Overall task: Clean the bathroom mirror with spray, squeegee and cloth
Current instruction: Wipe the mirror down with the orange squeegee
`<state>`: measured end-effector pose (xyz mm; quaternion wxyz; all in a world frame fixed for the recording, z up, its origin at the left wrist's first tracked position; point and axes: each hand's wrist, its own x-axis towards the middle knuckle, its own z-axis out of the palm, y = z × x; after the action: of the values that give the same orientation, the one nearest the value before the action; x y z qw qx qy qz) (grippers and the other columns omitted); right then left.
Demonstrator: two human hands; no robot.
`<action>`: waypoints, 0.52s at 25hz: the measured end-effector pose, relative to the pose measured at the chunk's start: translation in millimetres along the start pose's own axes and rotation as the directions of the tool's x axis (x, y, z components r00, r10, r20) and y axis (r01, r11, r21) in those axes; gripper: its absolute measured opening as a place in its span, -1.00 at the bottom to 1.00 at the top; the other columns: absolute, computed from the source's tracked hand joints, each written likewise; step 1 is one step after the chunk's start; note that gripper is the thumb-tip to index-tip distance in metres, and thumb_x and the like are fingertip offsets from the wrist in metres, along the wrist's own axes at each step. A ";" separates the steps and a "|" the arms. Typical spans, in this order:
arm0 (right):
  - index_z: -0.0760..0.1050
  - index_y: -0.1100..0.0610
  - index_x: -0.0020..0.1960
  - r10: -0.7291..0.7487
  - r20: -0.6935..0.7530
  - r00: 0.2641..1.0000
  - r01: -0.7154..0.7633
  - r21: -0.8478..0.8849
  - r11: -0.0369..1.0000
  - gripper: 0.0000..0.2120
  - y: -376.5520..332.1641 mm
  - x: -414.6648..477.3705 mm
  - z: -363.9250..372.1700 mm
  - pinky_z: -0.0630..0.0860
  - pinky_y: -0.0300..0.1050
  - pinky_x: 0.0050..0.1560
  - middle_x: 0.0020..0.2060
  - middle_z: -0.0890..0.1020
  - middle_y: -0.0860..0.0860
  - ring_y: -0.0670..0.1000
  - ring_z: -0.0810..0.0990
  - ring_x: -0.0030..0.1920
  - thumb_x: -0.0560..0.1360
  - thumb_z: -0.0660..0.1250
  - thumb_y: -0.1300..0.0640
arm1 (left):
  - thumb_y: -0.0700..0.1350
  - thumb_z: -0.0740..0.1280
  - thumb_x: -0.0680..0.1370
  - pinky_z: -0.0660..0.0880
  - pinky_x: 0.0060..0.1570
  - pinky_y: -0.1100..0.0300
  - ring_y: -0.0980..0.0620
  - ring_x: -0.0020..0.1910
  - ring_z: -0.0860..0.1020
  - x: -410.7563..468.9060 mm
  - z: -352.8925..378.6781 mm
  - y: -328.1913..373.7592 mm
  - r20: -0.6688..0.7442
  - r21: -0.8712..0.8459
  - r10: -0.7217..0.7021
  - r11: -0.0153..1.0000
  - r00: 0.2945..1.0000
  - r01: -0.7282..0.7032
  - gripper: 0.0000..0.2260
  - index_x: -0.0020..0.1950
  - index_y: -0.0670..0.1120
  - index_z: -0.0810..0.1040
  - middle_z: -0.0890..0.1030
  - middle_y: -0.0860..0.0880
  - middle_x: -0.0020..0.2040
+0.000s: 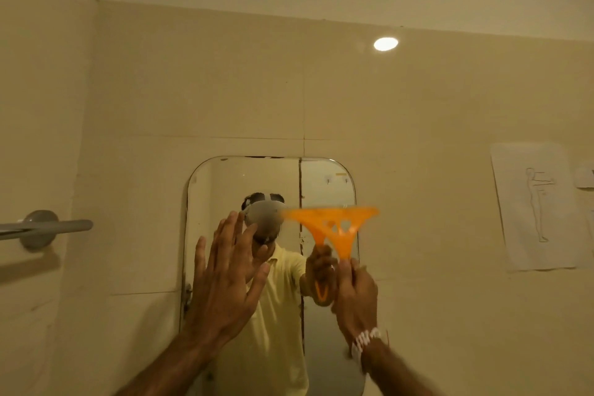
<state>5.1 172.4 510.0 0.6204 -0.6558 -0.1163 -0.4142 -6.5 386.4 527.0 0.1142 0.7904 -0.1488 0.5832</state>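
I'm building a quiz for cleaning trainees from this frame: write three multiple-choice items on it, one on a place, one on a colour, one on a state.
1. Where is the towel bar?
A. on the left wall
B. above the mirror
C. right of the paper sheet

2. What colour is the squeegee?
A. blue
B. orange
C. white

3. How is the left hand?
A. open, fingers spread
C. holding a spray bottle
B. gripping a cloth

Key:
1 A, the towel bar juts from the left wall.
2 B, the squeegee in the right hand is orange.
3 A, the left hand is raised before the mirror, empty.
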 end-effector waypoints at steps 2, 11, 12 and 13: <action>0.52 -0.11 -0.23 -0.068 0.002 0.998 0.068 0.067 0.995 -0.67 -43.7 28.9 16.9 0.59 0.08 -0.25 -0.38 0.61 -0.05 -0.08 0.57 -0.38 0.66 0.12 -0.01 | 0.24 0.08 0.64 0.01 0.58 -0.31 0.02 0.67 0.01 4.8 -5.3 -1.2 -0.033 -0.005 0.000 1.000 0.999 0.000 -0.39 0.67 0.04 0.15 -0.11 0.05 0.71; 0.52 0.12 -0.01 0.059 0.221 0.973 -0.060 -0.004 0.998 -0.62 -82.3 61.8 74.3 0.63 0.17 0.04 -0.06 0.66 0.19 0.17 0.64 -0.08 0.66 0.01 -0.06 | 0.38 -0.09 0.64 0.09 0.57 -0.35 -0.11 0.64 0.19 -3.2 -26.0 -20.6 -0.054 0.005 -0.103 0.995 0.993 0.103 -0.29 0.60 -0.04 0.35 0.17 -0.13 0.68; 0.52 0.06 -0.02 0.057 0.214 0.975 -0.054 -0.019 0.998 -0.63 -66.0 50.1 73.1 0.62 0.19 0.07 -0.08 0.66 0.13 0.15 0.65 -0.06 0.67 0.00 -0.09 | 0.38 -0.10 0.65 0.10 0.56 -0.36 -0.11 0.63 0.19 -4.9 -27.7 -22.8 -0.062 0.005 -0.105 0.994 0.992 0.106 -0.29 0.60 -0.04 0.35 0.17 -0.13 0.68; 0.52 0.01 -0.01 0.061 0.206 0.977 -0.054 -0.039 0.998 -0.64 -47.2 35.8 70.6 0.61 0.18 0.08 -0.11 0.66 0.07 0.11 0.65 -0.06 0.67 0.00 -0.10 | 0.36 -0.09 0.65 0.10 0.56 -0.36 -0.10 0.63 0.19 -6.2 -28.3 -24.0 -0.065 0.011 -0.108 0.994 0.992 0.109 -0.31 0.60 -0.04 0.34 0.17 -0.12 0.68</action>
<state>24.4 233.3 576.4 0.6058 -0.7086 -0.1543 -0.3273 -24.5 419.4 529.2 0.1448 0.7787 -0.0979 0.6025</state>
